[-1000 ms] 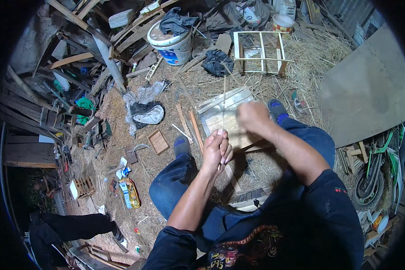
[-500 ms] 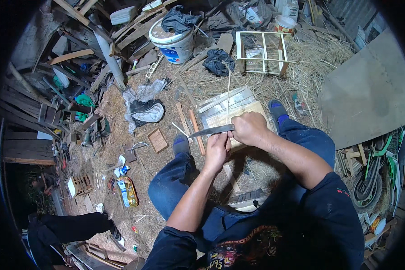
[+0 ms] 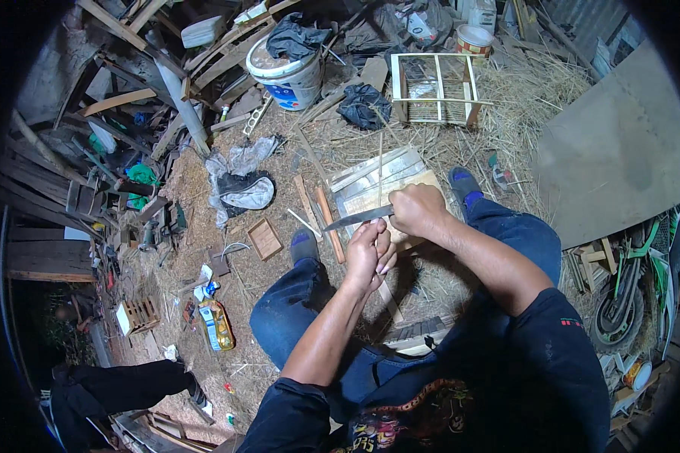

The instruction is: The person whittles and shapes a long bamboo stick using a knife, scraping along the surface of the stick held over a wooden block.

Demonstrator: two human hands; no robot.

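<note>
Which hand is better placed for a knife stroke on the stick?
Probably the right hand: it grips the knife, whose blade crosses the thin stick. The left hand is occupied holding the stick beside the blade.

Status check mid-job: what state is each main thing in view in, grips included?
left grip: closed on the stick
right grip: closed on the knife
stick: held, upper end pointing away from the person
knife: blade bare, pointing left; contact with the stick unclear
box: open side up
bottle: apparently lying on its side
bucket: upright, black bag on top
</note>
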